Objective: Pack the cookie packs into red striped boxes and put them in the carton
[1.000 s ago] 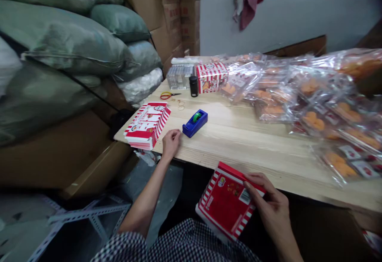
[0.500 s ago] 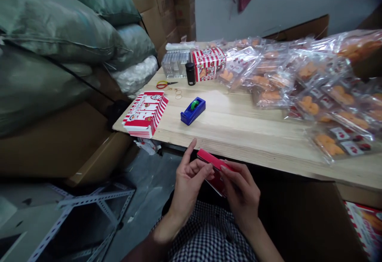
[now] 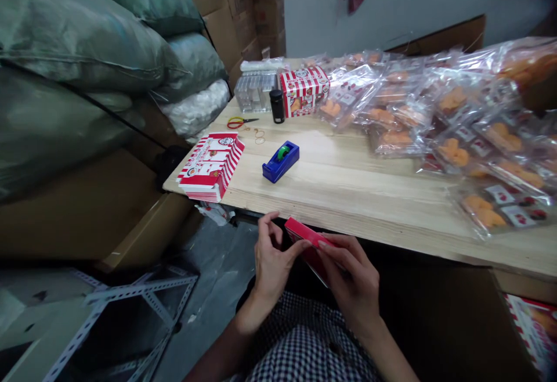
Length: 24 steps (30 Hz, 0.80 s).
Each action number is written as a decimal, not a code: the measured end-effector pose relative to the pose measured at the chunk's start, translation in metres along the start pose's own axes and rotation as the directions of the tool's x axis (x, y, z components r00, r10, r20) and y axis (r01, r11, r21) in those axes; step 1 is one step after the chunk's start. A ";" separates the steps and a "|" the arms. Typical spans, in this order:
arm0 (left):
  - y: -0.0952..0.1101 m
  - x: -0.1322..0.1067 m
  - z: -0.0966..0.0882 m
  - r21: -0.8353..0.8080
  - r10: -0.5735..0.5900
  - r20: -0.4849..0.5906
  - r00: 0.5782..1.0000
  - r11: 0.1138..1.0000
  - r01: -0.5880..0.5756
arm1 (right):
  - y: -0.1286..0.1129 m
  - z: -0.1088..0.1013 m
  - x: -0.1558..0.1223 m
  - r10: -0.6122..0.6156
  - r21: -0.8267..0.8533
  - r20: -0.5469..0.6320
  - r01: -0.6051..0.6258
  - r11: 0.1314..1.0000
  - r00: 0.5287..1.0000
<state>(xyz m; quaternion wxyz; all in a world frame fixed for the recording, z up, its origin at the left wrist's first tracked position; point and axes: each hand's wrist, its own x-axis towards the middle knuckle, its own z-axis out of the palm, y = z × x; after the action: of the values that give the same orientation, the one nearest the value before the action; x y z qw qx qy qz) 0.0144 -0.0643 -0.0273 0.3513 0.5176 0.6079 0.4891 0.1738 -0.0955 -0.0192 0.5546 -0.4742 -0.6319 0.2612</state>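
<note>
Below the table's front edge, my right hand (image 3: 354, 280) grips a narrow red cardboard box (image 3: 304, 233) between thumb and fingers, its slim end turned up. My left hand (image 3: 272, 260) is at the box's left side. Its thumb reaches across to the red top, while the bent fingers stand apart from the thumb and away from the box. The lower part of the box is partly hidden by my hands. A blue tape dispenser (image 3: 281, 162) with a green core rests on the table beyond them. To its left lies a stack of flat red-and-white striped cartons (image 3: 209, 164).
Clear bags with orange items (image 3: 483, 211) cover the right side of the wooden table (image 3: 348, 187). Farther back stand a striped box (image 3: 304, 94), a black bottle (image 3: 277, 107) and clear plastic cases (image 3: 256, 93), near scissors (image 3: 239, 122). Large sacks (image 3: 78, 51) pile up at left.
My left index finger has gone from stretched out to bent, and the left fingers have drawn away from the box. My right hand keeps its hold on the box.
</note>
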 end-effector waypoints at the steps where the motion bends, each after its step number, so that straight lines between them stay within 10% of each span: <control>1: 0.001 0.004 -0.002 0.117 0.162 -0.042 0.986 0.981 -0.156 | -0.001 -0.003 0.003 0.031 0.023 0.012 -0.031 0.999 0.999; 4: 0.011 0.018 -0.008 0.227 0.590 0.152 0.793 0.760 -0.609 | -0.001 -0.012 0.013 0.118 0.114 0.061 -0.125 0.986 0.991; 7: 0.017 0.035 -0.008 0.134 0.721 0.339 0.604 0.599 -0.790 | 0.002 -0.020 0.021 0.179 0.187 0.082 -0.192 0.964 0.980; 11: 0.011 0.051 -0.004 0.134 0.587 0.342 0.734 0.742 -0.657 | 0.019 -0.032 0.026 0.350 0.255 -0.078 -0.321 0.912 0.933; 14: 0.005 0.058 0.000 0.028 0.284 0.447 0.848 0.943 -0.330 | 0.039 -0.042 0.027 0.543 0.434 -0.275 -0.401 0.807 0.794; 18: 0.001 0.085 0.016 -0.077 0.040 0.750 0.661 0.997 0.027 | 0.073 -0.058 0.034 0.503 0.289 -0.381 -0.417 0.862 0.775; 24: -0.007 0.158 0.059 0.044 0.111 0.666 0.738 0.981 -0.187 | 0.124 -0.121 0.055 0.315 -0.120 -0.581 -0.462 0.879 0.751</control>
<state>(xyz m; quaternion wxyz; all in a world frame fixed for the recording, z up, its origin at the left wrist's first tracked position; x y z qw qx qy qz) 0.0327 0.1034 -0.0377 0.4744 0.7220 0.4267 0.2676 0.3303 -0.0185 -0.0705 0.5776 -0.7176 -0.3623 0.1417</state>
